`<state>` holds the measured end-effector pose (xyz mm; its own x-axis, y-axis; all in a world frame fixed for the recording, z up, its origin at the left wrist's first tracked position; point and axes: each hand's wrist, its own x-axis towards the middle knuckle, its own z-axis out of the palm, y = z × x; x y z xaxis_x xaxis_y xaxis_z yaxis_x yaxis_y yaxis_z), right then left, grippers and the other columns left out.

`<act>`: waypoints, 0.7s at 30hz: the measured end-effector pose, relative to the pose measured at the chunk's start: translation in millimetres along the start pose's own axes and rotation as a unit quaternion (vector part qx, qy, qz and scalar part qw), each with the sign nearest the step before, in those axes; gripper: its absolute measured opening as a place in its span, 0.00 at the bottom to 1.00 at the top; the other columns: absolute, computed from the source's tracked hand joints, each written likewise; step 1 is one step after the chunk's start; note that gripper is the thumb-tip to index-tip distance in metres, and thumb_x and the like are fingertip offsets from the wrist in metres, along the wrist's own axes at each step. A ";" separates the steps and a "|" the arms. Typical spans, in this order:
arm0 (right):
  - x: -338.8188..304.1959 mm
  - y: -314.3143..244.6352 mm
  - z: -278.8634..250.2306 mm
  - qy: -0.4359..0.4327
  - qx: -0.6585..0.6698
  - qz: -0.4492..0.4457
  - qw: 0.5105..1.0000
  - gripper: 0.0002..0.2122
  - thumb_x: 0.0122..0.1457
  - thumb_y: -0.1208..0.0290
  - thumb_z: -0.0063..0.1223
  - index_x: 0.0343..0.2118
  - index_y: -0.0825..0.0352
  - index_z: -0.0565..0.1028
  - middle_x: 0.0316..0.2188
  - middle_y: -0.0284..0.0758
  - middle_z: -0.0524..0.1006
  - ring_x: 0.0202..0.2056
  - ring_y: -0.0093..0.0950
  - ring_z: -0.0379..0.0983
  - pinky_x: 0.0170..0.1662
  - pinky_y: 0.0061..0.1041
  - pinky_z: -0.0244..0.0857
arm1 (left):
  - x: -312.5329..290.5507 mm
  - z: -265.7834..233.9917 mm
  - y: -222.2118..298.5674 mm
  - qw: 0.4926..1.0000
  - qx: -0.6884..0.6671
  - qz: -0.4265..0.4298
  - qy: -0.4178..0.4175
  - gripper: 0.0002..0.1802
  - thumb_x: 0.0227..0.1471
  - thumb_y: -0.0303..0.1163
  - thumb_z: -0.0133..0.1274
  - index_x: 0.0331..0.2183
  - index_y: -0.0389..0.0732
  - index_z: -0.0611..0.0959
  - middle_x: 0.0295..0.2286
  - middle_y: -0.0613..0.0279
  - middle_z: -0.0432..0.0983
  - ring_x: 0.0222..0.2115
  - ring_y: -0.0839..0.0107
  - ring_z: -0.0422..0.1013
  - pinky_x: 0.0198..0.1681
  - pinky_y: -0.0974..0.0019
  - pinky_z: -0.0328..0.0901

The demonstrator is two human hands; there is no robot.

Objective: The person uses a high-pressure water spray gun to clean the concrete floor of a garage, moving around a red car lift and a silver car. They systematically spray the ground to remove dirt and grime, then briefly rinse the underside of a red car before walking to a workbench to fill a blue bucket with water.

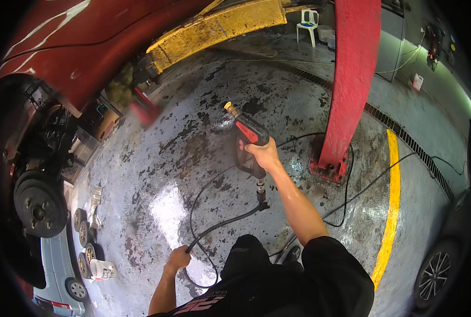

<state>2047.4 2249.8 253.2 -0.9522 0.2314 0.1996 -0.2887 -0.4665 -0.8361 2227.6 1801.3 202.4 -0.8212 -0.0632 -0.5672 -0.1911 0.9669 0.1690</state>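
My right hand (pixel 265 154) is wrapped round the grip of a black and red pressure washer gun (pixel 250 133), held out in front of me. Its short nozzle with a yellow tip (pixel 229 107) points up and to the left, over the floor. A metal coupling (pixel 260 187) joins the bottom of the handle to a black hose (pixel 219 224). Lower down on the left, my left hand (pixel 180 257) is closed round that hose. Beyond the hand the hose loops down close to my body. No spray can be made out at the nozzle.
A red lift post (pixel 346 79) stands bolted to the worn grey floor at right, cables around its base. A raised red vehicle (pixel 82 53) with an exposed brake drum (pixel 39 210) hangs at left. Wheels and a white bucket (pixel 104 270) sit lower left; a dark car (pixel 439 269) lower right.
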 end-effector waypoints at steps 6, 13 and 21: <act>75.8 13.5 -12.7 0.043 -0.062 0.026 0.997 0.11 0.53 0.84 0.60 0.40 0.73 0.76 0.26 0.32 0.77 0.23 0.22 0.72 0.28 0.26 0.68 | 74.7 -36.0 31.4 0.999 -0.028 0.018 0.035 0.13 0.50 0.34 0.51 0.37 0.43 0.84 0.36 0.45 0.81 0.41 0.47 0.77 0.44 0.51 0.70; 181.5 35.0 -13.3 0.037 -0.054 -0.049 0.997 0.13 0.53 0.82 0.63 0.41 0.74 0.77 0.25 0.32 0.77 0.23 0.21 0.72 0.28 0.24 0.68 | 193.4 -84.7 73.3 0.998 -0.026 0.052 0.023 0.10 0.51 0.35 0.55 0.35 0.42 0.84 0.31 0.46 0.81 0.35 0.50 0.78 0.39 0.53 0.71; 322.0 22.4 -23.8 0.188 -0.017 -0.090 0.978 0.07 0.53 0.78 0.62 0.34 0.73 0.76 0.21 0.36 0.77 0.19 0.27 0.74 0.23 0.27 0.69 | 261.9 -165.0 111.0 0.990 -0.100 0.073 0.060 0.16 0.47 0.31 0.57 0.41 0.41 0.82 0.32 0.46 0.81 0.37 0.53 0.78 0.43 0.57 0.70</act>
<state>1736.7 2334.2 286.6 -0.7803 0.6074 0.1490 -0.4391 -0.3624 -0.8221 1902.6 1851.3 205.6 -0.9035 0.0333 -0.4272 -0.1586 0.9001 0.4057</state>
